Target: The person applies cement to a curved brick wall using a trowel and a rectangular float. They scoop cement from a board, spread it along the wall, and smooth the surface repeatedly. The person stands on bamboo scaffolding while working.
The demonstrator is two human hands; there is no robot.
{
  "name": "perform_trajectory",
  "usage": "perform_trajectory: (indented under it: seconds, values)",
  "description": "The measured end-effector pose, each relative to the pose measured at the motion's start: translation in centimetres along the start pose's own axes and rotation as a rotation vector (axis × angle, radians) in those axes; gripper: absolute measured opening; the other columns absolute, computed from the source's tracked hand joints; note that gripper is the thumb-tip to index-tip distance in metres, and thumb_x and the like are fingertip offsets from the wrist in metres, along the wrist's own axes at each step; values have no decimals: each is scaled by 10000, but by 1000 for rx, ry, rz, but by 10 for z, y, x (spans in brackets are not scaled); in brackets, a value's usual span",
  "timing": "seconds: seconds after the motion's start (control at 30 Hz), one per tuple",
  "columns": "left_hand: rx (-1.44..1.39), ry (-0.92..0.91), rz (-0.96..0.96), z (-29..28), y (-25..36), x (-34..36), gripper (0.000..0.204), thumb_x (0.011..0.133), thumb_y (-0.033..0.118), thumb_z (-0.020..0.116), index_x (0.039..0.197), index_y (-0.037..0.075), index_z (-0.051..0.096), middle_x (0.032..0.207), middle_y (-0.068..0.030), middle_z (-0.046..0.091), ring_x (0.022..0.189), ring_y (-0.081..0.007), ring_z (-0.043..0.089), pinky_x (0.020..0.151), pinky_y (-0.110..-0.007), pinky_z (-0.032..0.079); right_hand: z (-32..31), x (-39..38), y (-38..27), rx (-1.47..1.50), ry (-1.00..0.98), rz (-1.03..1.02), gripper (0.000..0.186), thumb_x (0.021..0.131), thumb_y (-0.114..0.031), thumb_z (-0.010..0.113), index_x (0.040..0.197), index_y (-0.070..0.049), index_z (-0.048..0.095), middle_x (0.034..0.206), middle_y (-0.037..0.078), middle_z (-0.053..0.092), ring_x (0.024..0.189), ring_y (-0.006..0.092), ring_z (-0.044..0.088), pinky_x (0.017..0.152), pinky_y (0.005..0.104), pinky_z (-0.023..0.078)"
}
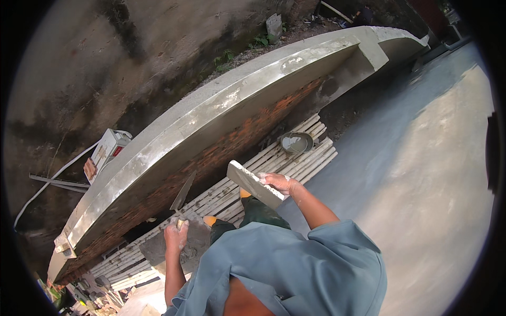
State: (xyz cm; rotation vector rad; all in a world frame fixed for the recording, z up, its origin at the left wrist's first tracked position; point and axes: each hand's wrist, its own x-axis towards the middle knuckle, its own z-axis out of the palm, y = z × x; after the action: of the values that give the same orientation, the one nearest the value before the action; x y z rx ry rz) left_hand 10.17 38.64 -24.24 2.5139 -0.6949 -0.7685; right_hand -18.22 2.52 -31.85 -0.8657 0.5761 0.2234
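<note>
Two grips, fingers clamped: left hand (176, 237) on trowel (183, 193), right hand (277, 182) on board (252, 182). We see ledge rim (227, 100) coated, some brickwork (263, 114) bare.

We're on a building site, open to daylight: bare brickwork (274, 111) under a grey cement-faced ledge (230, 97), decking of pale poles (312, 164), a bucket (297, 143) on those poles, a board (199, 231) smeared with grey mix. Sunlight falls across the smooth grey surface (437, 179) to our right.
</note>
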Motion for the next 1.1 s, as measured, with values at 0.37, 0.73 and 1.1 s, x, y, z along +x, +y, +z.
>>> perform_trajectory:
  seconds: [0.37, 0.73, 1.1]
  values:
    - [-495, 482, -530, 101, -204, -110, 462, 976, 388, 658, 1112, -53, 670, 793, -222, 690, 748, -329, 708, 700, -454, 536, 88, 151, 22, -556, -230, 574, 939, 838, -431, 724, 1575, 60, 411, 1460, 170, 575, 1316, 248, 536, 1114, 373, 414]
    - [-789, 525, -1350, 288, -405, -140, 584, 1011, 489, 562, 1153, -59, 705, 1086, -341, 717, 1091, -505, 677, 940, -546, 518, 182, 265, 129, -892, -379, 899, 872, 796, -478, 729, 1531, -54, 526, 952, -57, 583, 771, 58, 462, 670, 229, 361]
    - [-742, 386, -1728, 415, -552, -134, 571, 1031, 478, 512, 1157, -36, 725, 1156, -299, 727, 1115, -467, 699, 970, -557, 532, 186, 338, 230, -1135, -365, 1118, 867, 845, -389, 707, 1581, -8, 451, 1442, 161, 577, 1318, 254, 543, 1111, 382, 428]
